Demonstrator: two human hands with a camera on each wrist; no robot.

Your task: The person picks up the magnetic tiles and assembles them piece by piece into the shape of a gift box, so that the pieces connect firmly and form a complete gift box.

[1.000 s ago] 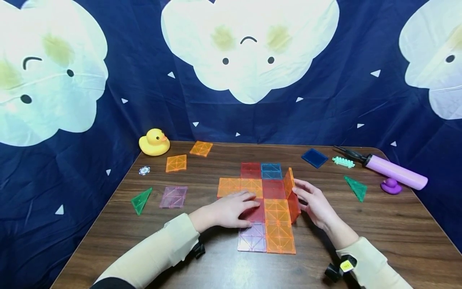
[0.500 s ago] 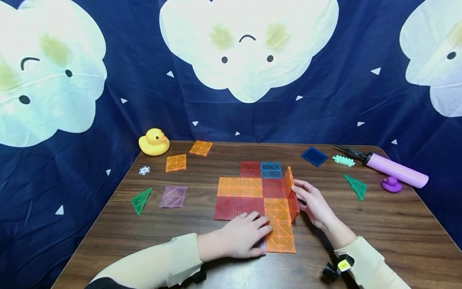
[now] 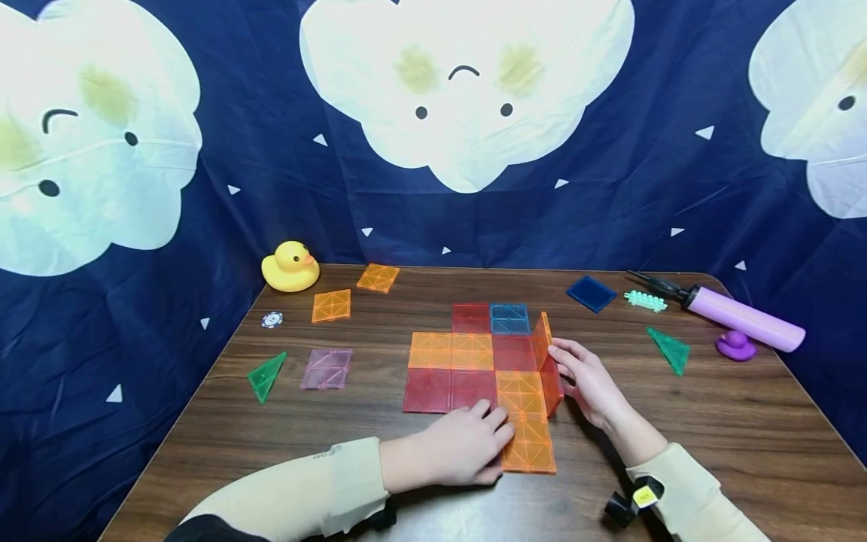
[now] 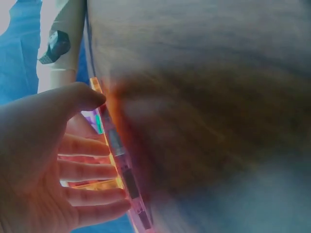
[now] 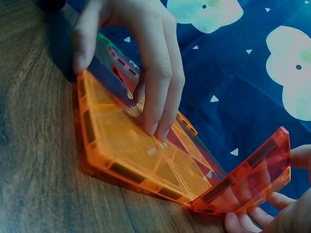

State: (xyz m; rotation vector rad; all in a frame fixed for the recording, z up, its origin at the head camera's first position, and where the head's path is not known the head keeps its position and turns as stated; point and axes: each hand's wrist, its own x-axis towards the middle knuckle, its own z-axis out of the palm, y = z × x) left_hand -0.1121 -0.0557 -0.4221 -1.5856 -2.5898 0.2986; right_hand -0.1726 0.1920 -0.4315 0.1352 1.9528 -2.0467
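Flat magnetic tiles make a joined sheet on the table. Along its right side stand an upright red magnetic tile (image 3: pixel 552 385) and, beyond it, an upright orange tile (image 3: pixel 543 340). My right hand (image 3: pixel 591 382) holds the red one from outside, fingertips at the seam between the two. Palm down, my left hand (image 3: pixel 463 448) lies over the sheet's near corner and mostly hides the purple tile there. Its fingertips press the near orange tile (image 3: pixel 533 450). The left wrist view shows the fingers (image 4: pixel 87 171) extended across the tiles, with the thumb at the near edge.
Left of the sheet lie a purple tile (image 3: pixel 327 369), a green triangle (image 3: pixel 267 376) and a poker chip (image 3: pixel 272 320). A yellow duck (image 3: pixel 290 267) sits at the back left. On the right are a dark blue tile (image 3: pixel 591 294), a green triangle (image 3: pixel 669 351) and a purple pump (image 3: pixel 745 319).
My left hand has slid from the middle red tiles toward the near edge, then slightly right, uncovering the red tiles and covering the purple one. My right hand stays at the upright tiles.
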